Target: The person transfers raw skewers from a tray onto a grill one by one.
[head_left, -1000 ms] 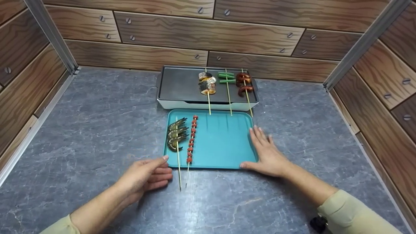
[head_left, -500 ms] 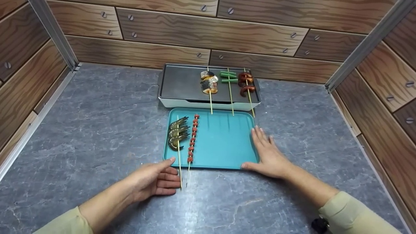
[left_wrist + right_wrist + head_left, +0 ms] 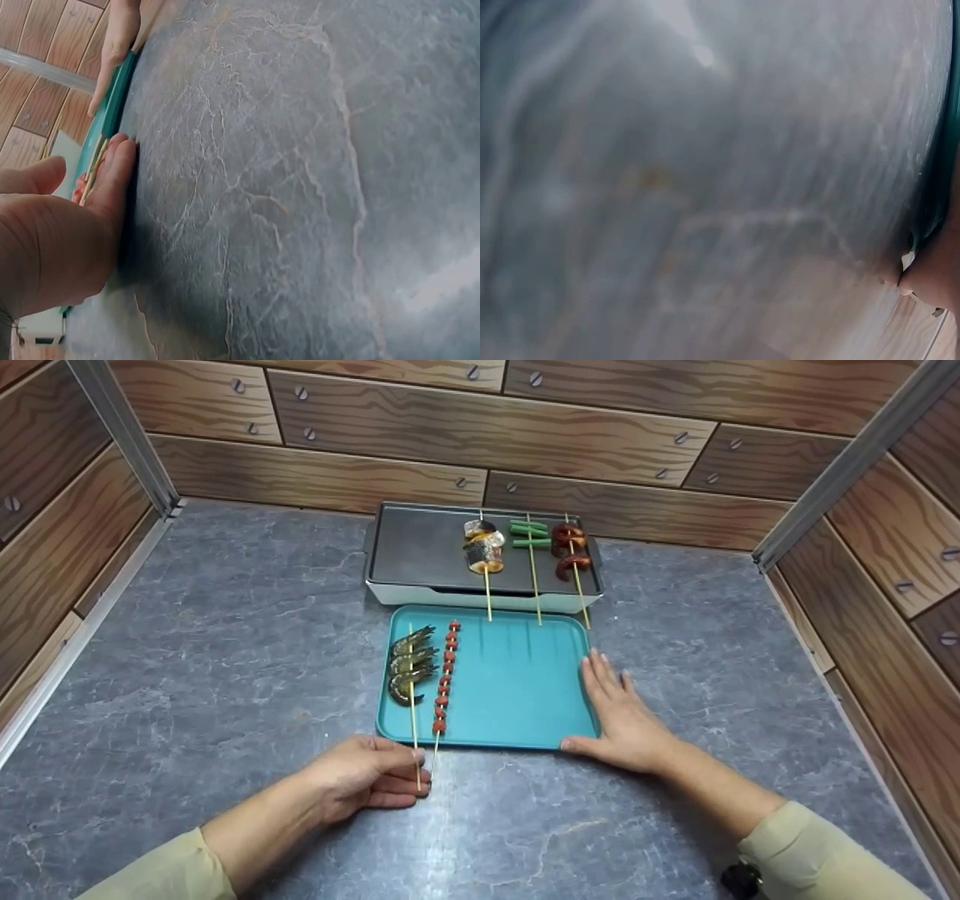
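Note:
A prawn skewer (image 3: 409, 664) lies at the left side of the turquoise tray (image 3: 517, 705), its bare stick reaching over the front edge. My left hand (image 3: 367, 780) is at that stick: the fingers lie behind it and the thumb crosses over it in the head view. In the left wrist view, a gap shows between the thumb (image 3: 41, 176) and the sticks at the fingers (image 3: 112, 169). Beside the prawns lies a skewer of small red pieces (image 3: 445, 679). My right hand (image 3: 626, 727) rests against the tray's right edge, fingers straight and thumb at the front corner.
Behind the tray stands a grill with a dark plate (image 3: 420, 547). On its right half lie a fish skewer (image 3: 484, 546), a green vegetable skewer (image 3: 530, 536) and a reddish-brown skewer (image 3: 571, 551). Wood-patterned walls enclose the grey marbled table (image 3: 247, 622).
My left hand has moved right to the prawn skewer's stick, with the fingers now behind it and the thumb lowered across it. The right hand stays at the tray.

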Tool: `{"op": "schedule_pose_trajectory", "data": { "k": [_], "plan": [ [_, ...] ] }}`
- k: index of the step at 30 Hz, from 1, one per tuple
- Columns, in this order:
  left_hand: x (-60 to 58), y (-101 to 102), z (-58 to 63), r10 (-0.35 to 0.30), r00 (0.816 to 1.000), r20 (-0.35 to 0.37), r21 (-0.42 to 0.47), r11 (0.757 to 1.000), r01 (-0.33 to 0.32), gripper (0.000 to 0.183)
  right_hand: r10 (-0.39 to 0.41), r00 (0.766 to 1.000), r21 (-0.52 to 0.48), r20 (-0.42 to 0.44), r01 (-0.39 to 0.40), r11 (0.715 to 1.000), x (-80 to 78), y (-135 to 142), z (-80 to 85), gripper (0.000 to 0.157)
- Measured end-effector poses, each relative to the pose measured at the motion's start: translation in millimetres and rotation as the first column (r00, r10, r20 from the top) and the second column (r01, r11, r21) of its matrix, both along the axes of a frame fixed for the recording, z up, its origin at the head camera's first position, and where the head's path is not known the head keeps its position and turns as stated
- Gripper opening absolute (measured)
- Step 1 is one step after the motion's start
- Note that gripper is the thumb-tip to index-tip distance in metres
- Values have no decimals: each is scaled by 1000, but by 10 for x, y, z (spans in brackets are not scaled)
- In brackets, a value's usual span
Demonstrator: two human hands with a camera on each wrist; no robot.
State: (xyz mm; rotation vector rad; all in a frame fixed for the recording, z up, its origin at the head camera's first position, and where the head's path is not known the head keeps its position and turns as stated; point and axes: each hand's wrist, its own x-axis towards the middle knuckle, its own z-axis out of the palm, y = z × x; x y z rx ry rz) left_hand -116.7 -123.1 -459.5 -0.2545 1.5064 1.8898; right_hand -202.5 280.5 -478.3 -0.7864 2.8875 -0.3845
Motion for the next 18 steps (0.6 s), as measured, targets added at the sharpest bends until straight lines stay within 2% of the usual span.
{"op": "schedule_pose_trajectory", "data": {
  "k": [7,18],
  "plan": [
    [14,2,-34,5,1000,-18,24,1000,-5,13,-5,1000,1,-4,5,1000,3,3,-14,132],
    [31,4,-59,7,998,-59,47,999,-5,15,-7,1000,-9,3,7,1000,9,1,-5,132]
  ]
}}
